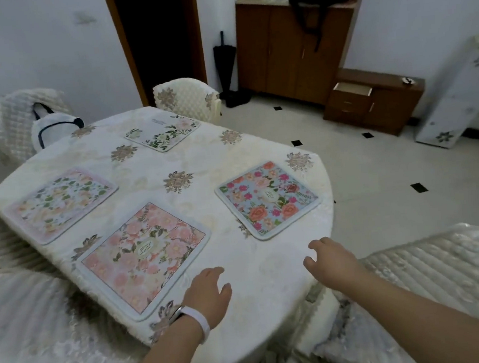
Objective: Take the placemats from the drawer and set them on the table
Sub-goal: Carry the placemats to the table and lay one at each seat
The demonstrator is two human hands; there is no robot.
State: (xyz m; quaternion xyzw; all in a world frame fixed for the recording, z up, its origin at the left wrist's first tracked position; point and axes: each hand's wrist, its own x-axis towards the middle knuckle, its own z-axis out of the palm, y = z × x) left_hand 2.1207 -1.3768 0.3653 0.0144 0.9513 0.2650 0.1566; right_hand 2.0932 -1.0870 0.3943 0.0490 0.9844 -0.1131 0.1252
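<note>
Several floral placemats lie flat on the cream-clothed table [240, 271]: a pink one [145, 257] nearest me, a pale one [60, 204] at the left, a blue one [267, 199] at the right, and a white one [163, 134] at the far side. My left hand [209, 295], with a white wristband, hovers open just right of the pink mat. Near the table's right edge, below the blue mat, my right hand [331, 263] is open and holds nothing. Across the room, the top drawer [353, 89] of a low wooden cabinet stands pulled out.
Covered chairs stand around the table: one at the far side [187, 99], one at the left [10, 120] with a white bag [54, 129], one at the near right [443, 279]. A tall wooden cabinet [294, 55] and a black umbrella [225, 64] stand by the back wall.
</note>
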